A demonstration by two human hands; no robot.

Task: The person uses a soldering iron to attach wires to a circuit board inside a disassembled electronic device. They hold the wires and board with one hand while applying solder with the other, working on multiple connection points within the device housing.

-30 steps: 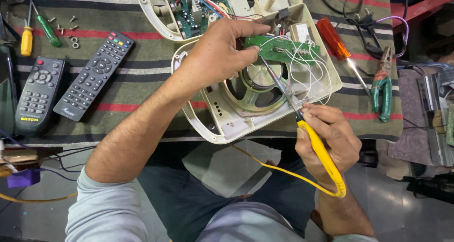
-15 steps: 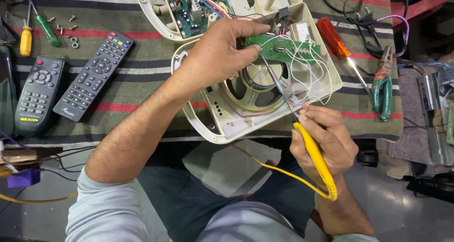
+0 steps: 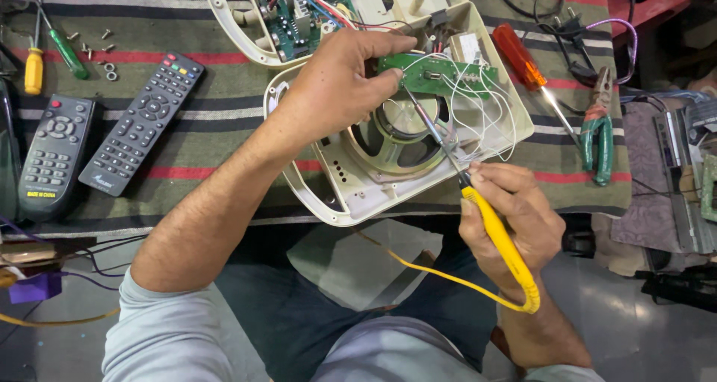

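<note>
1. Head view, work at centre. The left hand (image 3: 336,91) reaches in from the lower left, its fingers closed in a pinch on the near end of a small green circuit board (image 3: 441,76) — a flat, narrow rectangle with thin white wires (image 3: 489,117) looping off it.

2. The right hand (image 3: 515,218) is wrapped, fingers together, around the smooth yellow plastic handle of a soldering iron (image 3: 493,236). Its slim metal shaft slants up and left, and the tip meets the board's near edge, just beside the left fingertips. A yellow cord (image 3: 441,277) trails from the handle's rear and curves down to the left.

3. The board sits over the upper part of an opened cream plastic housing (image 3: 328,188), oval and shallow, which lies on the table's near edge. Inside it is a round speaker (image 3: 407,139) with a dark cone and a shiny metal centre.

4. The housing's other half (image 3: 231,31) lies just beyond, holding a larger green board with red and blue wires.

5. Surroundings — a coarse striped cloth (image 3: 216,135) in olive, black and red covers the table. On it, to the left: two dark rectangular remote controls (image 3: 142,120), a yellow-handled and a green-handled screwdriver (image 3: 67,53), and loose screws. To the right: an orange-handled screwdriver (image 3: 519,57) and green-gripped pliers (image 3: 597,139).
</note>
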